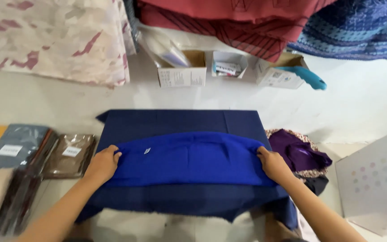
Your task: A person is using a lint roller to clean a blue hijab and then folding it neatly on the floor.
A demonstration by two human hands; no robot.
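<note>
Blue cloth lies folded on a navy cloth. The left hand has a closed grip on its left edge. The right hand pinches its right edge.

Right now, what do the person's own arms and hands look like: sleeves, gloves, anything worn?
Both forearms are bare up to the frame edge, with no sleeves showing. The left hand and right hand wear no gloves. No watch, bracelet or ring is visible on either.

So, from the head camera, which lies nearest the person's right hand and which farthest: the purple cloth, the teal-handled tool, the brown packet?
1. purple cloth, just right of the right hand.
2. teal-handled tool, up by the back boxes.
3. brown packet, far left.
</note>
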